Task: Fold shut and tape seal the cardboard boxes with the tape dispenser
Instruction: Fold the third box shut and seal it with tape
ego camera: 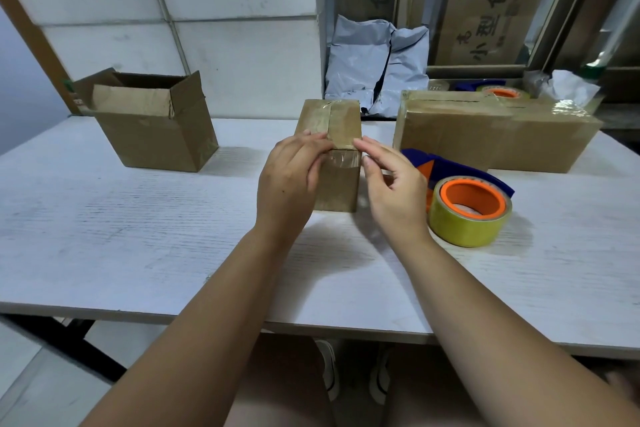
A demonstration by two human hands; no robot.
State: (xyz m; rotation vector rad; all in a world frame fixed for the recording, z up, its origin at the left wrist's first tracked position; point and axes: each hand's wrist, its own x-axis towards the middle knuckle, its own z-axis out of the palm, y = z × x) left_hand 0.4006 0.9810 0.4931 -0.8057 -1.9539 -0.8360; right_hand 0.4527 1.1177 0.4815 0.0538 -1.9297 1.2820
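Note:
A small closed cardboard box point(341, 125) stands in the middle of the white table point(138, 236), with clear tape running along its top seam and down its near face. My left hand point(289, 180) rests against the box's left near edge, fingers pressing the tape at the top corner. My right hand point(391, 184) hovers at the box's right near edge, fingertips touching the tape end, fingers loosely bent. The blue tape dispenser point(460, 198), with an orange core and a yellowish tape roll, lies on the table just right of my right hand.
An open cardboard box point(156, 125) with raised flaps stands at the back left. A larger taped box point(495, 135) sits at the back right, with a second tape roll point(502, 92) behind it. Grey mailer bags point(377, 66) lean against the wall.

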